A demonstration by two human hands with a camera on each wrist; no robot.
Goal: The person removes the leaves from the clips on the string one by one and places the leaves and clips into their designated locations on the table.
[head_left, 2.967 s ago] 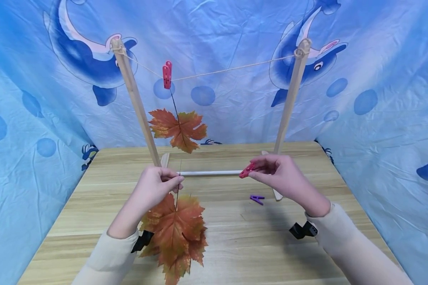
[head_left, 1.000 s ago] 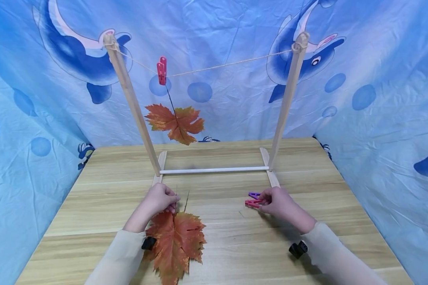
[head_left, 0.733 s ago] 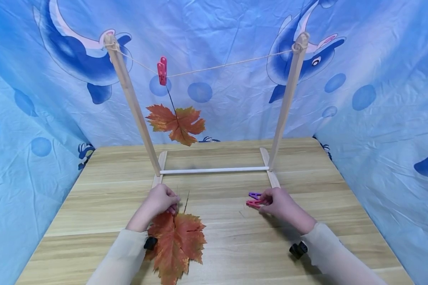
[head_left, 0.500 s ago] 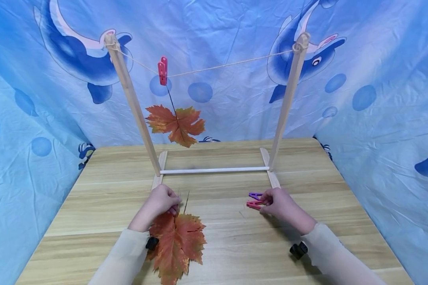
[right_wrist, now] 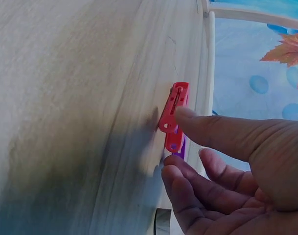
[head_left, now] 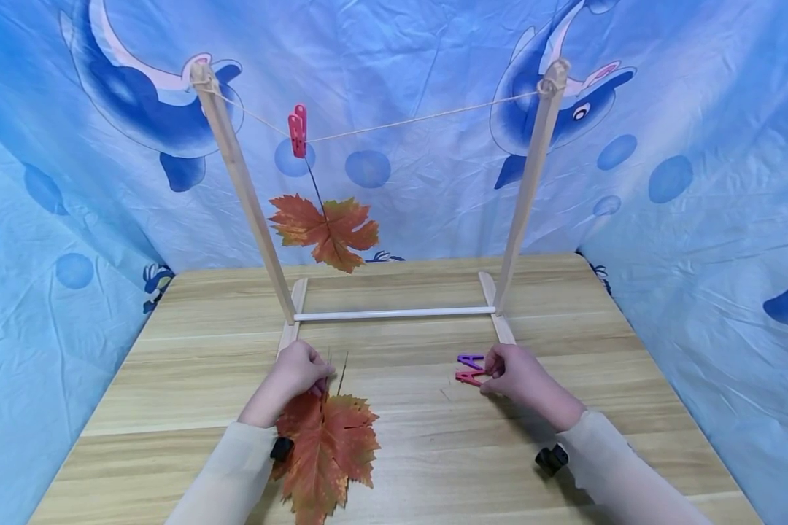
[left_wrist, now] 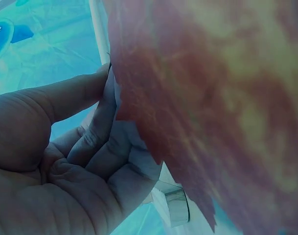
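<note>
In the head view, my left hand (head_left: pixel 300 370) pinches the thin stem of an orange-red artificial maple leaf (head_left: pixel 328 452) at the table's near left. A second stem (head_left: pixel 344 372) sticks up beside it, and leaves overlap below. The left wrist view shows the leaf (left_wrist: pixel 202 98) large and blurred against the fingers. My right hand (head_left: pixel 519 375) is low over the table, its thumb tip right at a red clothespin (right_wrist: pixel 175 107) and the other fingers apart from it. A purple clothespin (head_left: pixel 470 359) lies just behind the red one.
A wooden frame with two posts (head_left: pixel 532 182) and a white crossbar (head_left: pixel 394 314) stands behind the hands. On its string (head_left: pixel 420 120), a red clothespin (head_left: pixel 298 131) holds a hanging maple leaf (head_left: pixel 328 230). A blue dolphin-print cloth (head_left: pixel 394 65) surrounds the table (head_left: pixel 433 467).
My right hand has lowered the red clothespin to the table beside the purple one, and its fingers have since drawn slightly off it. My left hand has lowered the leaves toward the table.
</note>
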